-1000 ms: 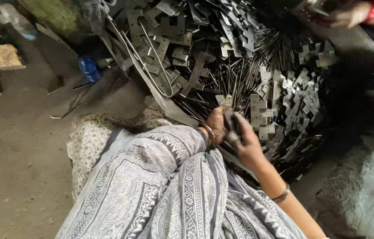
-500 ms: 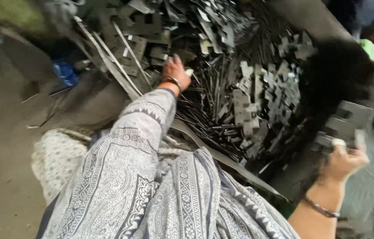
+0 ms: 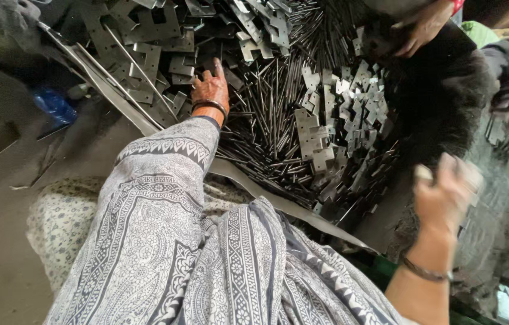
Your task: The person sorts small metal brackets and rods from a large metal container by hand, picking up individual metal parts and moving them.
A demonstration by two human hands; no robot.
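On heap of thin metal rods [image 3: 266,114], left hand [image 3: 209,90] is now laid, fingers spread flat, moved from lap. Right hand [image 3: 447,192] is raised aside, blurred; grip cannot be told. Hinge plates [image 3: 320,135] lie beside.

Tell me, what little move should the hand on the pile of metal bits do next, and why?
Probably close its fingers on one flat metal plate. The left hand lies spread on the heap, between the plates and the thin rods, gripping nothing that can be seen. The right hand is raised and blurred, away from the pile.

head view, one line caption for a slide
Left hand reaches into a heap of metal hinge plates and thin rods.
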